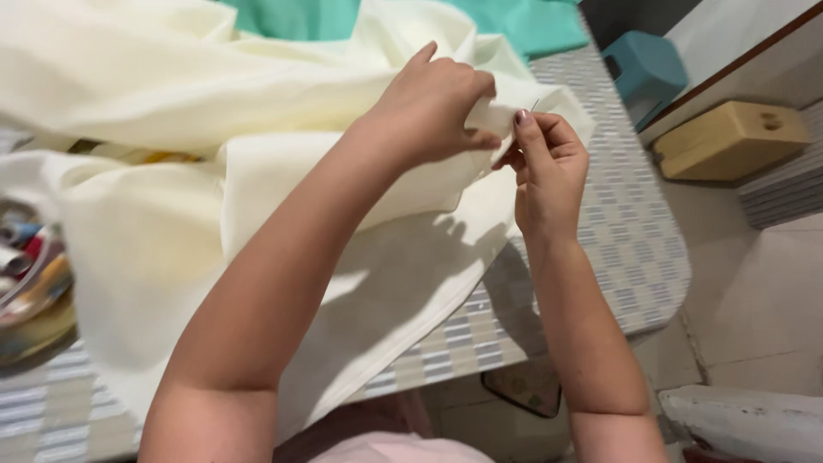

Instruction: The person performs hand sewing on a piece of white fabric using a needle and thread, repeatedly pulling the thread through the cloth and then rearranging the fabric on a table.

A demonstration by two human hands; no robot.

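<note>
A large cream cloth [214, 146] lies heaped over a board with a grey checked cover [626, 214]. My left hand [433, 107] pinches a folded corner of the cream cloth near the board's far right side. My right hand [549, 171] is right beside it, thumb and forefinger pressed together on a thin needle [533, 106] at the cloth's edge. The two hands touch at the fold.
A teal cloth [514, 21] lies beyond the cream one. A round container of thread spools [26, 274] sits at the left edge. On the floor to the right stand a teal stool [647, 69] and a wooden block [729, 137].
</note>
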